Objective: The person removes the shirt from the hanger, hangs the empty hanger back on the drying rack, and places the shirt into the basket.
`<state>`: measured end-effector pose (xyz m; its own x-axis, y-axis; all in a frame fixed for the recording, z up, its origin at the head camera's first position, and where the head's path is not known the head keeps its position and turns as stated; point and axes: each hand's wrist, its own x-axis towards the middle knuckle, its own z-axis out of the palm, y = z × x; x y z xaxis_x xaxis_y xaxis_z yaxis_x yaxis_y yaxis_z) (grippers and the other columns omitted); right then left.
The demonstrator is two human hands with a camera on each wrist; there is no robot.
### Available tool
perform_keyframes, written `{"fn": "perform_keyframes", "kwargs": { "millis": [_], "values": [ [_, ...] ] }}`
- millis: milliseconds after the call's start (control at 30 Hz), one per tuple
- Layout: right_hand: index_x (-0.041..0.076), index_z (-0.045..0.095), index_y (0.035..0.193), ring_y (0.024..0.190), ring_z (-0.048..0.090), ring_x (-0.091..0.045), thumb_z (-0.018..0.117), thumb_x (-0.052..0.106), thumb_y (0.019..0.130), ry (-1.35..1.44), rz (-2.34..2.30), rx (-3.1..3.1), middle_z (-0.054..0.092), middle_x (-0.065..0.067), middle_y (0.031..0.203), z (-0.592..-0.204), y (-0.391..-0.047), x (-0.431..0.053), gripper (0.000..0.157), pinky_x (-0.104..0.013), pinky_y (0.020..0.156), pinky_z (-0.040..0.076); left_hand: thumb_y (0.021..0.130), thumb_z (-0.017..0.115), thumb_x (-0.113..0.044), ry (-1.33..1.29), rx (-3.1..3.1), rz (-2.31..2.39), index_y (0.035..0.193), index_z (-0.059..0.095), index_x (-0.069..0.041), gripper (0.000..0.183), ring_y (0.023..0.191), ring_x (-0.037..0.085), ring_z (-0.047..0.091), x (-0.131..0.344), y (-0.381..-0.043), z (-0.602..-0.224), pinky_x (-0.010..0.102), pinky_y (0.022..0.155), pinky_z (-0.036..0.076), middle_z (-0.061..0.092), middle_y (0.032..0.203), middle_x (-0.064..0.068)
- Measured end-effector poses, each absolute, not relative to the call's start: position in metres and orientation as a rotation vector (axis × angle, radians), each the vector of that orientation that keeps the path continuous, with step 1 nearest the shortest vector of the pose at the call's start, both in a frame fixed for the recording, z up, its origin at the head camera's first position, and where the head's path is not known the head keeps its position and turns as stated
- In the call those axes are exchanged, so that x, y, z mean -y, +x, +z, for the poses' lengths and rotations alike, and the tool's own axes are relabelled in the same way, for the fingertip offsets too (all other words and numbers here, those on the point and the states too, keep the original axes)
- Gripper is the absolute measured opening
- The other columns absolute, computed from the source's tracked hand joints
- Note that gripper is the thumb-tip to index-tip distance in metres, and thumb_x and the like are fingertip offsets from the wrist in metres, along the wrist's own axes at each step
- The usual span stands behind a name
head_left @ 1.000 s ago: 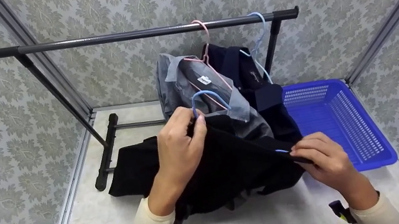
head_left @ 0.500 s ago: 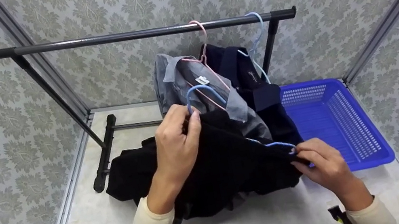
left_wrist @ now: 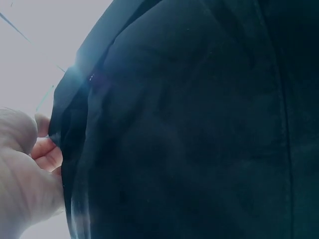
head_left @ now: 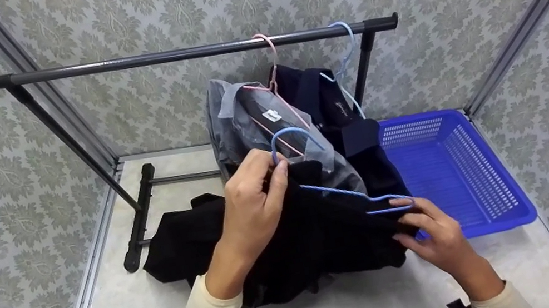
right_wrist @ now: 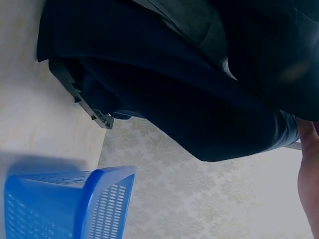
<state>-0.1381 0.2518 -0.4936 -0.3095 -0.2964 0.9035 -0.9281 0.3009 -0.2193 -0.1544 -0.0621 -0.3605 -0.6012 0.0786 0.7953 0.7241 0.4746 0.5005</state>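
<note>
My left hand (head_left: 251, 203) pinches the blue hanger (head_left: 335, 191) at the base of its hook, which points up. From there the hanger's right arm runs out bare above the black garment (head_left: 317, 237). At the rounded end of that arm, my right hand (head_left: 438, 235) pinches the black cloth, with a fingertip on the hanger's tip. The garment hangs below both hands, one sleeve spread to the left. In the left wrist view, dark cloth (left_wrist: 189, 129) fills most of the picture beside the left hand. The hanger's left arm is hidden.
A dark metal rack (head_left: 134, 61) stands behind. On its rail hang a grey shirt (head_left: 229, 122) on a pink hanger (head_left: 272, 52) and a navy garment (head_left: 320, 92) on a light blue hanger (head_left: 350, 44). A blue plastic basket (head_left: 486, 167) sits on the floor at right.
The hanger's right arm, at first almost wholly covered by black cloth, now shows bare out to its tip. The right hand has moved slightly left; the left hand keeps its hold at the hook.
</note>
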Motion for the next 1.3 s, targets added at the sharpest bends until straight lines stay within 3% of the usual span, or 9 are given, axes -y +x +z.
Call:
{"fn": "perform_keyframes", "kwargs": {
  "millis": [300, 833, 1067, 1300],
  "values": [
    [-0.011, 0.059, 0.097, 0.106, 0.063, -0.037, 0.082, 0.019, 0.076, 1.126, 1.119, 1.743, 0.050, -0.043, 0.117, -0.476, -0.133, -0.256, 0.043, -0.029, 0.095, 0.051, 0.098, 0.052, -0.016, -0.732, 2.026, -1.130, 0.091, 0.063, -0.006, 0.016, 0.082, 0.010, 0.056, 0.057, -0.157, -0.363, 0.023, 0.076, 0.047, 0.061, 0.088, 0.002],
    [-0.012, 0.059, 0.114, 0.109, 0.060, -0.033, 0.073, 0.024, 0.086, 1.182, 0.976, 1.925, 0.061, -0.029, 0.115, -0.416, -0.143, -0.259, 0.048, -0.020, 0.101, 0.043, 0.098, 0.054, -0.015, -0.838, 2.066, -1.114, 0.096, 0.064, -0.008, 0.013, 0.086, 0.005, 0.056, 0.046, -0.159, -0.366, 0.019, 0.079, 0.048, 0.061, 0.092, -0.001],
    [0.000, 0.059, 0.126, 0.116, 0.059, -0.022, 0.077, 0.015, 0.081, 1.247, 0.931, 2.172, 0.063, -0.014, 0.123, -0.414, -0.158, -0.255, 0.051, -0.016, 0.102, 0.042, 0.097, 0.055, -0.015, -0.867, 2.057, -1.110, 0.095, 0.063, -0.008, 0.011, 0.085, 0.004, 0.056, 0.044, -0.157, -0.366, 0.017, 0.079, 0.047, 0.060, 0.091, -0.002],
    [0.015, 0.060, 0.126, 0.103, 0.064, -0.012, 0.080, 0.009, 0.076, 1.270, 0.800, 2.377, 0.066, 0.002, 0.116, -0.416, -0.164, -0.251, 0.054, -0.012, 0.092, 0.045, 0.097, 0.055, -0.014, -0.887, 2.036, -1.112, 0.095, 0.064, -0.008, 0.011, 0.085, 0.005, 0.057, 0.042, -0.155, -0.365, 0.018, 0.080, 0.048, 0.060, 0.091, -0.001]
  ]
}}
